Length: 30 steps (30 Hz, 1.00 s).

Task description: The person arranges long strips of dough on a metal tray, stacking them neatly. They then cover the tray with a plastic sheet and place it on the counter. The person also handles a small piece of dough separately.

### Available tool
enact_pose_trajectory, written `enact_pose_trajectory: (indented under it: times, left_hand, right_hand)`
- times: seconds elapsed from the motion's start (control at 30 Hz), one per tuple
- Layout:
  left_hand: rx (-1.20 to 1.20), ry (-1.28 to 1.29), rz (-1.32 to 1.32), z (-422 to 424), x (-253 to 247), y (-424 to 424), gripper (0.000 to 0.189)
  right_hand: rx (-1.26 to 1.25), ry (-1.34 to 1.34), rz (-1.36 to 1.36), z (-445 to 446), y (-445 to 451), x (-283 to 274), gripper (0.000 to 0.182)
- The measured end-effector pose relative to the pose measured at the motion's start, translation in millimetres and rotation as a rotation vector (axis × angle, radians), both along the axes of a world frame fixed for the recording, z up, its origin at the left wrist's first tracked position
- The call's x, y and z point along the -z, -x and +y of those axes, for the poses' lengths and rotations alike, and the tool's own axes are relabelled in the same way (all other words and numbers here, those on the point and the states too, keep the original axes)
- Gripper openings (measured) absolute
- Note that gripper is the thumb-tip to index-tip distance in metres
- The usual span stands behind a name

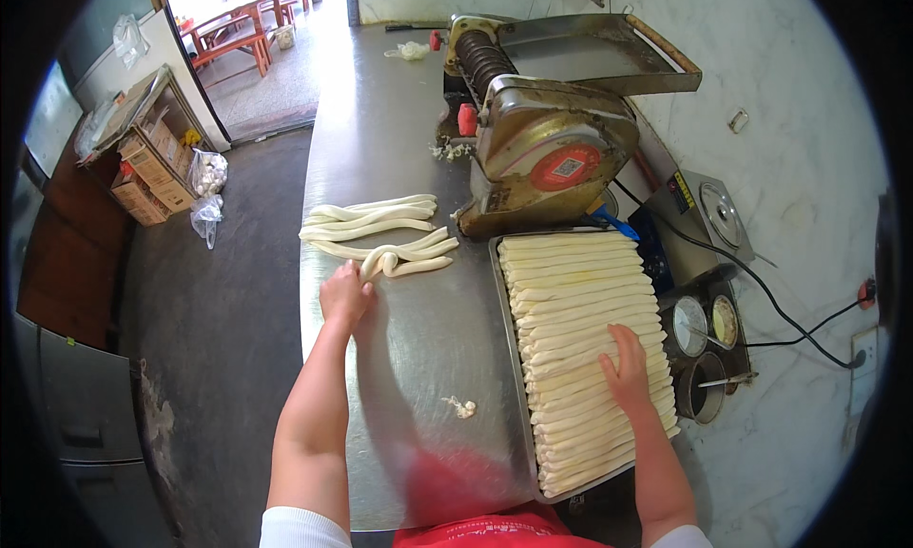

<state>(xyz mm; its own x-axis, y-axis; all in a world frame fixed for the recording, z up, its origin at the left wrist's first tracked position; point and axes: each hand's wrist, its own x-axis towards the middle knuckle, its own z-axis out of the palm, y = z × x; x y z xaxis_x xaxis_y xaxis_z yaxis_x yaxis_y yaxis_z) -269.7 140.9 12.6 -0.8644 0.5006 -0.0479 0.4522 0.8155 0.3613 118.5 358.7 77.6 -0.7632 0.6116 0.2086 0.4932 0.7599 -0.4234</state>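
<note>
My left hand (pixel 345 293) is at the left edge of the steel worktop (pixel 442 334), its thumb and fingers closed on the near end of a looped dough strip (pixel 389 256). Beyond it lie several loose dough strips (pixel 371 216), side by side and slightly curved. To the right, a rectangular metal tray (pixel 515 366) is packed with rows of long dough strips (pixel 581 298). My right hand (pixel 628 370) is over the tray's right half with fingers apart and nothing in it. Whether its fingertips touch the dough is hard to tell.
A dough-rolling machine (pixel 556 134) stands behind the tray, with a blue-handled brush (pixel 620 223) by its base. Metal containers (pixel 690 325) and a black cable (pixel 763 284) line the marble-patterned wall. A dough scrap (pixel 463 407) lies on the worktop. Cardboard boxes (pixel 153 163) stand at left.
</note>
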Motion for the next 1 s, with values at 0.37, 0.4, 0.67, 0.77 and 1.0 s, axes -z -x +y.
enact_pose_trajectory:
  times: [0.37,0.4,0.67,0.77,1.0]
  left_hand:
    - [-0.037,-0.955,-0.738,-36.9,-67.6,-71.3,0.017]
    - [0.024,-0.937,-0.775,-36.3,-84.2,-85.3,0.017]
    - [0.441,-0.925,-1.266,-42.2,-157.4,-175.1,0.048]
    - [0.413,-0.845,-1.196,-53.7,-166.6,-189.7,0.056]
    - [0.134,-0.536,-0.951,-65.2,-111.7,-213.7,0.029]
  right_hand:
    - [-0.316,0.234,0.101,-65.7,94.0,-22.2,0.040]
    - [-0.320,0.272,0.104,-72.1,101.4,-20.0,0.045]
    - [-0.626,0.870,0.248,-114.5,137.3,3.8,0.049]
    - [-0.596,1.077,0.107,-110.1,109.7,-4.8,0.033]
    - [-0.409,0.823,-0.133,-25.6,-10.6,-15.8,0.029]
